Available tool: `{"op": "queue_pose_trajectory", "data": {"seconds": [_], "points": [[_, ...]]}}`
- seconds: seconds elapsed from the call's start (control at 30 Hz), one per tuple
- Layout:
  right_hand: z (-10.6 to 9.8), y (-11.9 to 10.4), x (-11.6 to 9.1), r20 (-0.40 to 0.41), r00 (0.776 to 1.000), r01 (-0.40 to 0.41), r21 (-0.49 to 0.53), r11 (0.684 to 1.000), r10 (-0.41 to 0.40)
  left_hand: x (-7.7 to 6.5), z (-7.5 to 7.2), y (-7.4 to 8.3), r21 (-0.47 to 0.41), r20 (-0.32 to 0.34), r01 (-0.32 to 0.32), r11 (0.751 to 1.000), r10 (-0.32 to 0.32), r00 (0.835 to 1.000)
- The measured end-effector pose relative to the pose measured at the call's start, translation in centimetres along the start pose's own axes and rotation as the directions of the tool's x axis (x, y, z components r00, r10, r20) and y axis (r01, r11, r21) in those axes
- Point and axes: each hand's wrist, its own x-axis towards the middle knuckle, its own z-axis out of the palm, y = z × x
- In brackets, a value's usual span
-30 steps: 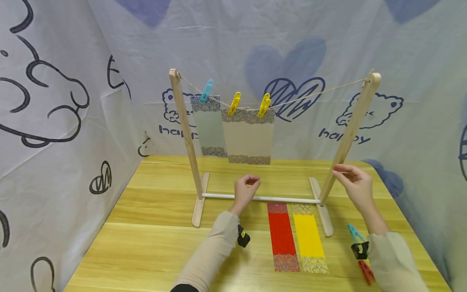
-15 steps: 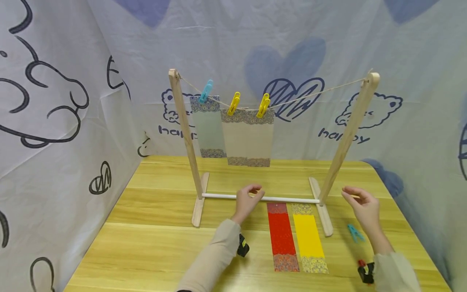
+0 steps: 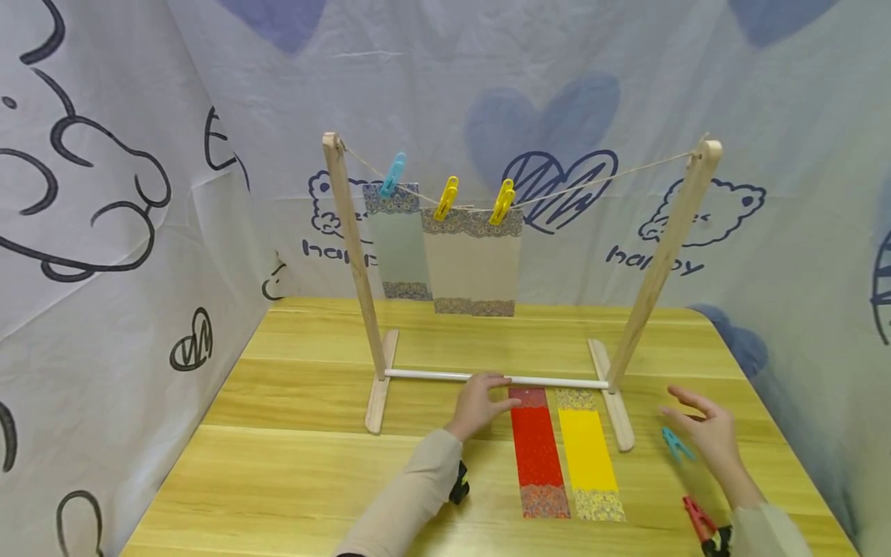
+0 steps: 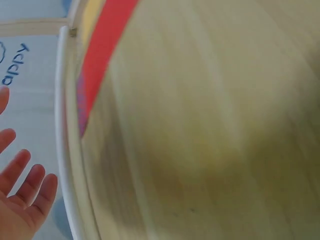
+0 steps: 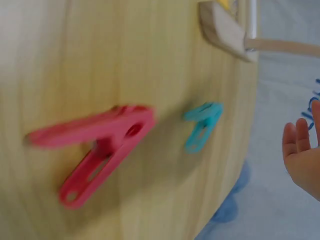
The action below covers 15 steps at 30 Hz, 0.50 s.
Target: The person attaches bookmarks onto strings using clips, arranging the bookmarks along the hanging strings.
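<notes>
My left hand (image 3: 480, 404) hovers at the upper end of a red card strip (image 3: 537, 449), thumb and fingers apart with nothing between them. To the right of it lies a yellow card strip (image 3: 590, 452) with patterned ends. My right hand (image 3: 708, 435) holds nothing, its fingers spread over the table near a blue clothespin (image 3: 676, 444). A red clothespin (image 3: 698, 517) lies nearer the front, partly covered by the wrist camera in the head view. Both clothespins show whole on the wood in the right wrist view.
A wooden rack (image 3: 668, 255) with a white crossbar (image 3: 557, 382) stands behind. From its string (image 3: 599, 179) hang a pale green card (image 3: 398, 247) under a blue clothespin (image 3: 393, 175) and cream cards (image 3: 473, 267) under two yellow clothespins (image 3: 503, 203).
My right hand has come down and toward me from beside the rack's right post. My left hand has lowered slightly toward the red strip, and its fingers have spread.
</notes>
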Motion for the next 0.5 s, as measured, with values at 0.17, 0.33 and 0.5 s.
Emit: {"op": "queue_pose_trajectory", "data": {"seconds": [0.17, 0.33, 0.5], "points": [[-1.3, 0.0, -0.9, 0.092, 0.990, -0.098, -0.065, 0.993, 0.103, -0.1, 0.6, -0.4, 0.111, 0.114, -0.037, 0.993, 0.024, 0.993], [-2.1, -3.8, -2.0, 0.172, 0.962, -0.194, -0.112, 0.975, 0.211, -0.2, 1.2, -0.7, 0.203, 0.219, -0.053, 0.978, 0.008, 0.976], [-2.4, -6.8, -2.9, 0.264, 0.928, -0.229, -0.151, 0.962, 0.262, -0.3, 1.5, -1.1, 0.273, 0.304, -0.083, 0.958, -0.004, 0.953]]}}
